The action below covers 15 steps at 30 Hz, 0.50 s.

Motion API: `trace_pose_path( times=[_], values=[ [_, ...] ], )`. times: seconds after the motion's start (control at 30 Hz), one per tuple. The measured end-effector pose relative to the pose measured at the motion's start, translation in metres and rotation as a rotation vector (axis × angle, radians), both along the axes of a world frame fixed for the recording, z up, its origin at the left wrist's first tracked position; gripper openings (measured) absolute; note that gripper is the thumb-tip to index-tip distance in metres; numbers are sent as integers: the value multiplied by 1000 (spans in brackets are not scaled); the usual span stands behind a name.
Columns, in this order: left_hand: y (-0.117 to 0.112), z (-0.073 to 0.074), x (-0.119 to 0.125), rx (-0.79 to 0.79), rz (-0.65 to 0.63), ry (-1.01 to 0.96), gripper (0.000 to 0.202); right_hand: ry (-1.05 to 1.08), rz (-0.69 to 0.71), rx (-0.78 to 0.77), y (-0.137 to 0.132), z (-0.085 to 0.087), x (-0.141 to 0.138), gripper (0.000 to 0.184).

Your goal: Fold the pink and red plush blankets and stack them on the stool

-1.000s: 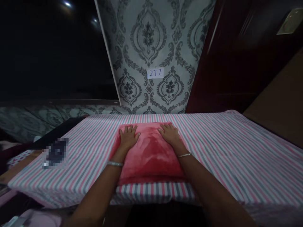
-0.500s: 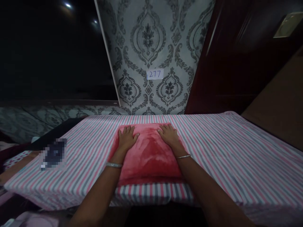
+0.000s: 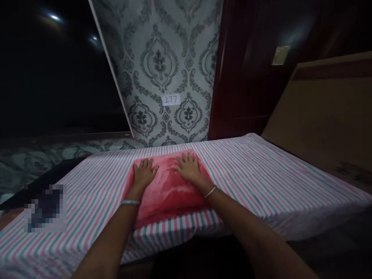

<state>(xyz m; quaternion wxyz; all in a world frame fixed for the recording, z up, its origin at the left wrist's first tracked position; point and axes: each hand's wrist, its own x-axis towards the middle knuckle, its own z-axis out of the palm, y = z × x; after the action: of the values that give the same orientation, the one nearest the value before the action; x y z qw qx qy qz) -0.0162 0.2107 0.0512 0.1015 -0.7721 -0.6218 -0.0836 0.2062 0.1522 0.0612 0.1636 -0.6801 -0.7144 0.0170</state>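
A red, plush-looking folded cloth (image 3: 165, 195) lies flat near the front edge of a table, on top of a striped tablecloth (image 3: 247, 174). My left hand (image 3: 143, 174) rests palm down on its left part, fingers spread. On its upper right part my right hand (image 3: 189, 169) also lies flat, with the fingers apart. Neither hand grips the fabric. Each wrist wears a bracelet.
A blurred-out dark object (image 3: 46, 207) is on the table at the left. Behind stand a large black screen (image 3: 58, 77), patterned wallpaper with a paper label (image 3: 171, 99), and a dark red panel (image 3: 241, 77). A brown board (image 3: 325, 116) leans at the right.
My view has turned to the right and tilted, so the cloth and hands appear further left. Both hands still lie flat on the red cloth; the right one's fingers look more spread.
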Motion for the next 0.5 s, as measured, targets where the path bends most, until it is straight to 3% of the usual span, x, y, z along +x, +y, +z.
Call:
trace_pose_path(
  times=[0.1, 0.23, 0.37, 0.5],
  values=[
    [-5, 8, -5, -6, -26, 55, 60, 4, 44, -14, -25, -10, 11, 57],
    [-22, 7, -35, -34, 12, 23, 60, 128, -65, -28, -49, -30, 53, 59],
    [-39, -3, -80, -96, 93, -339, 68, 500, -94, -44, -57, -46, 83, 62],
    [-52, -8, -105, -186, 215, -770, 78, 808, -82, -97, -55, -53, 85, 51]
  ],
)
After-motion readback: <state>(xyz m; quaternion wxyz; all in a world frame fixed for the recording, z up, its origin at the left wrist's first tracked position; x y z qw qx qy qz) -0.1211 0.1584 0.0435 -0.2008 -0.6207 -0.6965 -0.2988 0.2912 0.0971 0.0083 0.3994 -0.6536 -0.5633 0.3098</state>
